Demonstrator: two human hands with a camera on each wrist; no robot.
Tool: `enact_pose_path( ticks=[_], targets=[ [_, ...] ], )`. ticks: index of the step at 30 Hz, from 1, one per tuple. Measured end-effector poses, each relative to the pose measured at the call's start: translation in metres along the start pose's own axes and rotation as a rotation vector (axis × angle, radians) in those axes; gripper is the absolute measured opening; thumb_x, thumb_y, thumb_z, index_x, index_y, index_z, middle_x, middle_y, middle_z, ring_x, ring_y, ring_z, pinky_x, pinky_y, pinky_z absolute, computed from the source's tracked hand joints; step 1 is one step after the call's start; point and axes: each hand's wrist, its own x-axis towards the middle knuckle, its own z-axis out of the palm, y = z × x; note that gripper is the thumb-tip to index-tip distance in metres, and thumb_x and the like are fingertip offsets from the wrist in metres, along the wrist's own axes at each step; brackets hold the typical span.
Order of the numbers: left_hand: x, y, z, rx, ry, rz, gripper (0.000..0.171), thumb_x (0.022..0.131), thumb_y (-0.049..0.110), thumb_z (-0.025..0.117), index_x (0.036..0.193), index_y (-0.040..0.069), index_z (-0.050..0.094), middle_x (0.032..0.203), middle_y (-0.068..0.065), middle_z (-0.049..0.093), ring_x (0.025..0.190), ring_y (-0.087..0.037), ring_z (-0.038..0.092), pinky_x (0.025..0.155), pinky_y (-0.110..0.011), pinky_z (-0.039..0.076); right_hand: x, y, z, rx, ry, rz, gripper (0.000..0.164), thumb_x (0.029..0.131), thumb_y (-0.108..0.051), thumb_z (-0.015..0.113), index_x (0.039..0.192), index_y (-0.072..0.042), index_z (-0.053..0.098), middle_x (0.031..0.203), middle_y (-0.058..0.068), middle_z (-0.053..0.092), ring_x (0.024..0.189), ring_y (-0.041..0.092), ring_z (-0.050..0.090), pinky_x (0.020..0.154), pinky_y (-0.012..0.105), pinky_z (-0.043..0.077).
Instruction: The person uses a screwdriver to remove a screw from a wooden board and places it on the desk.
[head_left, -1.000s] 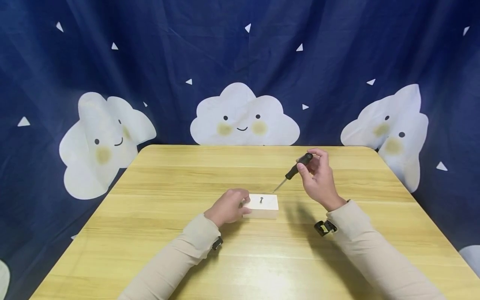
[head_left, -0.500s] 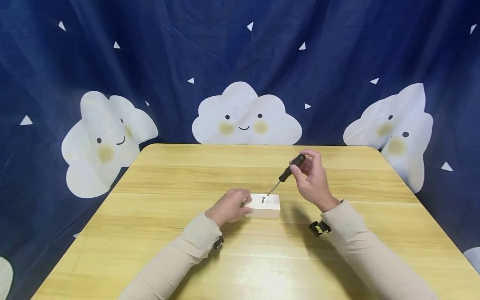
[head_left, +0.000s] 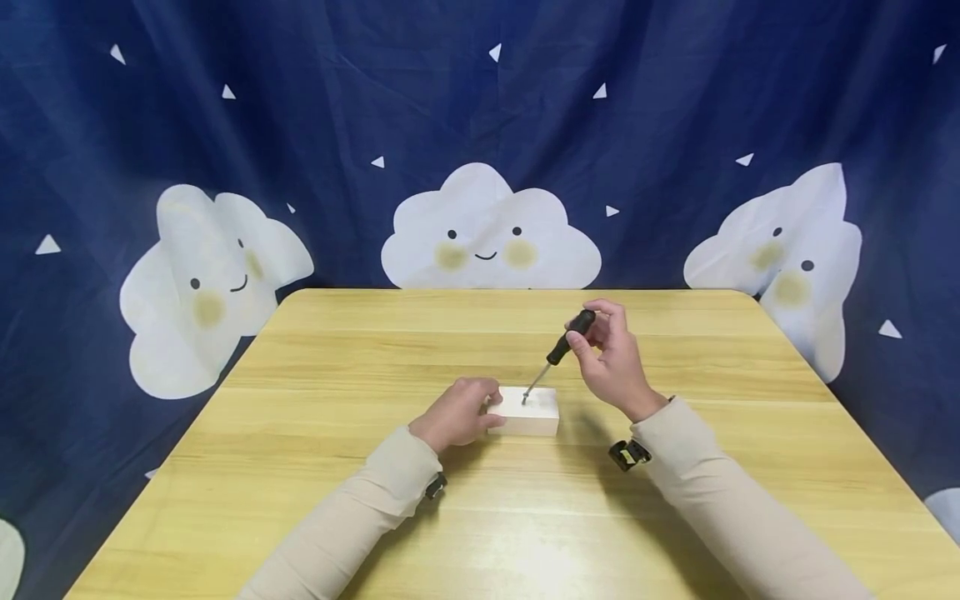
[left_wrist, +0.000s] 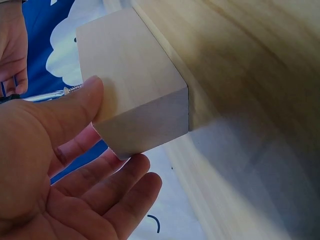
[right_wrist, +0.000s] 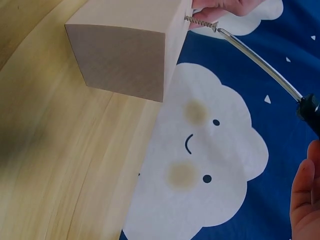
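A pale wooden block (head_left: 525, 424) lies on the table, and a screw (right_wrist: 202, 22) stands partly sunk in its top face. My left hand (head_left: 460, 414) grips the block's left end between thumb and fingers, as the left wrist view (left_wrist: 90, 165) also shows. In my right hand (head_left: 617, 364) is a black-handled screwdriver (head_left: 572, 337), held by the handle between thumb and fingers. Its metal shaft (right_wrist: 262, 64) slants down to the left, with the tip right at the screw's head.
The wood-grain table (head_left: 360, 517) spreads around the block on all sides. Behind it hangs a dark blue curtain (head_left: 330, 100) with smiling white clouds (head_left: 491, 225). A small black device (head_left: 628, 454) sits at the right wrist.
My right hand has moved left with the screwdriver, bringing the tip from beyond the block's back right corner to the screw's head. The left hand keeps its grip on the block.
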Motion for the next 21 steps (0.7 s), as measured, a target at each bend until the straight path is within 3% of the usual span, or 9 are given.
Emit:
enact_pose_path(
  ticks=[4,9,13,17,21],
  targets=[
    [0.0,0.0,0.001,-0.01,-0.002,-0.002,0.024,0.085,0.016,0.076,0.101,0.003,0.064,0.104,-0.01,0.067,0.085,-0.018,0.058,0.081,-0.033,0.052,-0.004,0.016,0.003,-0.039,-0.007,-0.058,0.046,0.084,0.019,0.061,0.121,0.01,0.037,0.086,0.024,0.061,0.068,0.029,0.063,0.066,0.017,0.049],
    [-0.002,0.0,0.0,-0.021,-0.018,-0.043,0.023,0.086,0.017,0.075,0.102,0.004,0.064,0.108,-0.01,0.066,0.086,-0.018,0.058,0.082,-0.033,0.051,-0.003,0.021,0.008,-0.113,-0.015,-0.171,0.053,0.08,0.017,0.068,0.124,0.007,0.041,0.083,0.017,0.062,0.068,0.024,0.064,0.06,0.029,0.054],
    [-0.003,0.0,0.001,-0.018,-0.022,-0.049,0.023,0.087,0.017,0.074,0.103,0.005,0.064,0.107,-0.01,0.066,0.08,-0.016,0.055,0.078,-0.031,0.051,-0.001,0.019,0.011,-0.169,-0.002,-0.22,0.044,0.088,0.0,0.069,0.124,0.005,0.045,0.081,0.015,0.062,0.065,0.024,0.064,0.056,0.032,0.054],
    [-0.001,0.0,0.001,-0.016,-0.022,-0.034,0.023,0.087,0.017,0.074,0.103,0.004,0.063,0.105,-0.01,0.066,0.078,-0.015,0.054,0.077,-0.031,0.051,0.0,0.016,0.013,-0.188,0.011,-0.245,0.042,0.095,-0.025,0.062,0.123,0.003,0.047,0.078,0.013,0.062,0.062,0.023,0.062,0.054,0.033,0.054],
    [0.001,0.002,0.002,-0.009,-0.017,-0.019,0.022,0.086,0.016,0.075,0.1,0.005,0.063,0.101,-0.008,0.066,0.076,-0.015,0.054,0.075,-0.031,0.05,0.001,0.014,0.016,-0.188,0.039,-0.226,0.048,0.09,-0.03,0.068,0.12,0.003,0.049,0.078,0.013,0.062,0.061,0.023,0.062,0.053,0.033,0.054]
  ],
)
